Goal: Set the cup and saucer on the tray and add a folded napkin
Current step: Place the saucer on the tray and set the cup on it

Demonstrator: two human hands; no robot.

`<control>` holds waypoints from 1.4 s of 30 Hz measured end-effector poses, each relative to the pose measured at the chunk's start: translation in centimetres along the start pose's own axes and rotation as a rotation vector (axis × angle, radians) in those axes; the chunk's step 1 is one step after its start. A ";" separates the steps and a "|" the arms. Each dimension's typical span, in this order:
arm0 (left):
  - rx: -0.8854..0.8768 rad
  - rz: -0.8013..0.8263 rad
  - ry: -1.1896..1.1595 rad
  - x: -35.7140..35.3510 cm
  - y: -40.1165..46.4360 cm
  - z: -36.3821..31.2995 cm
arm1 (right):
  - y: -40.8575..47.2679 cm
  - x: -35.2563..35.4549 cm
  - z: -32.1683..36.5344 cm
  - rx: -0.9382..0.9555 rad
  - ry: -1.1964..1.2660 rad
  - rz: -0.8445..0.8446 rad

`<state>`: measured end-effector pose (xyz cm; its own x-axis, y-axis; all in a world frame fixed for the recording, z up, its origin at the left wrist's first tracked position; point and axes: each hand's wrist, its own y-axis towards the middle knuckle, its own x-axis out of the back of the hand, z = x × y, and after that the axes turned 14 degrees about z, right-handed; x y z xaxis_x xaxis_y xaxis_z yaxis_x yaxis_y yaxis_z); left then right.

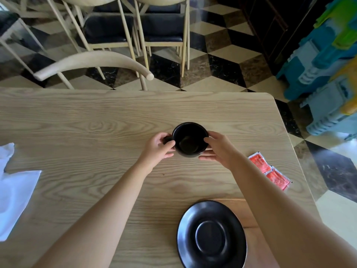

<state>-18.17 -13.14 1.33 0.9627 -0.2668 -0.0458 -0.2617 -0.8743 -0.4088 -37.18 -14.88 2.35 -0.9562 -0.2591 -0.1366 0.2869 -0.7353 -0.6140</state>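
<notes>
Head view: left hand (161, 147) pinches the black cup (190, 139) by its handle. Right hand (218, 149) grips the cup's opposite wall. Saucer (211, 235) lies nearer the person than the cup.

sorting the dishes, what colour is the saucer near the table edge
Black, slightly glossy; the saucer shows best in the head view.

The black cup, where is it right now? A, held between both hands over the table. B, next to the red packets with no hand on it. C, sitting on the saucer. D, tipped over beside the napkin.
A: the left hand pinches the handle and the right hand cradles the side of the black cup, well beyond the empty saucer.
</notes>
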 end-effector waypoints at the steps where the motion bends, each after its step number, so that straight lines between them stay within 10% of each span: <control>1: -0.014 -0.008 0.009 -0.1 -0.2 0.0 | -0.2 0.0 -0.2 0.009 0.006 -0.008; 18: -0.089 -0.048 -0.039 -6.1 -15.3 1.7 | -17.5 -3.0 -6.7 0.196 0.102 -0.088; 42: 0.069 -0.069 0.175 -9.4 -19.8 7.4 | -20.1 -2.7 -14.8 0.154 0.097 -0.108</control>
<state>-21.52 9.63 3.09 0.9498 -0.2788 0.1417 -0.1842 -0.8649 -0.4669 -41.23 9.89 3.60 -0.9808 -0.1178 -0.1553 0.1812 -0.8442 -0.5044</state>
